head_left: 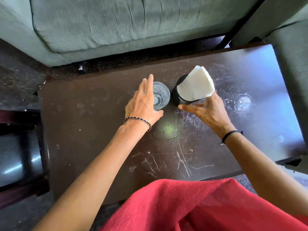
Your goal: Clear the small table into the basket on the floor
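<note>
A clear drinking glass stands on the dark, scratched small table. My left hand reaches over the glass's left side with straight fingers, the thumb touching its near wall. To its right sits a black mesh holder with a stack of white napkins sticking out. My right hand wraps this holder, thumb across its near side and fingers behind on the right, partly hidden by the napkins. No basket is in view.
A grey-green sofa runs along the table's far edge, and another cushion overlaps its right end. Dark furniture with a shiny surface stands to the left. Red cloth covers the near edge.
</note>
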